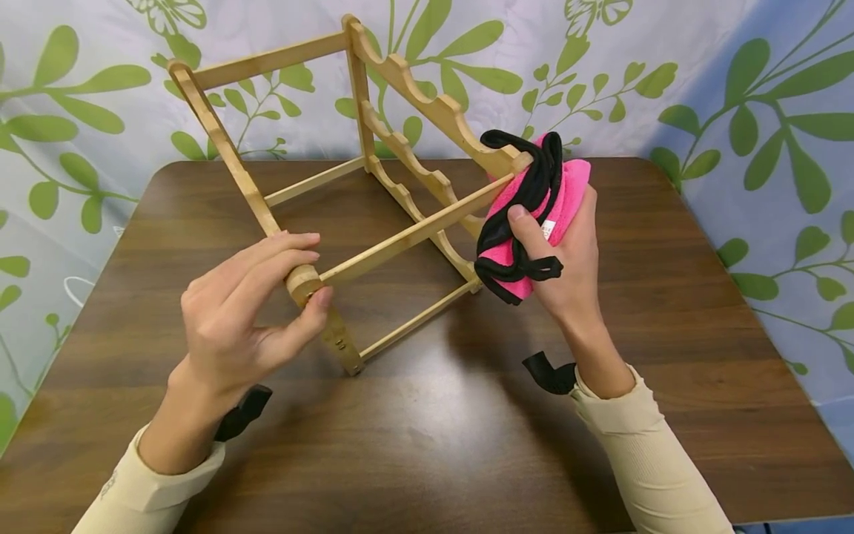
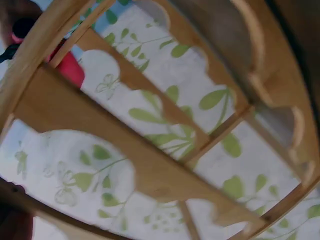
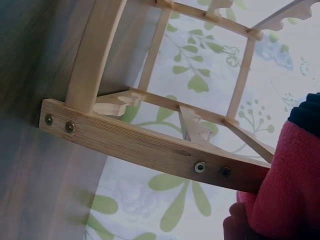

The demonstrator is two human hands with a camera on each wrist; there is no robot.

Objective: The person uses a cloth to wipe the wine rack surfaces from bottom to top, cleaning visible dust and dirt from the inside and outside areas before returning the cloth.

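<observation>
A light wooden wine rack (image 1: 414,231) with scalloped rails stands tilted over the table. My left hand (image 1: 233,315) grips its near left corner, fingers over the rounded post end and thumb below. In my right hand (image 1: 577,267) is a bunched pink cleaning cloth (image 1: 572,189) with black edging and a small white tag. The cloth wraps the right-hand corner of the rack, hiding part of that end. Up close in the right wrist view, the cloth (image 3: 295,185) covers the end of a side bar (image 3: 135,137) with metal screws. Scalloped boards (image 2: 150,172) fill the left wrist view.
Under the rack lies a dark brown wooden table (image 1: 427,460), glossy near its middle. A white curtain (image 1: 454,30) with green leaf and butterfly prints hangs behind and around it. Black camera mounts (image 1: 550,373) sit at both wrists.
</observation>
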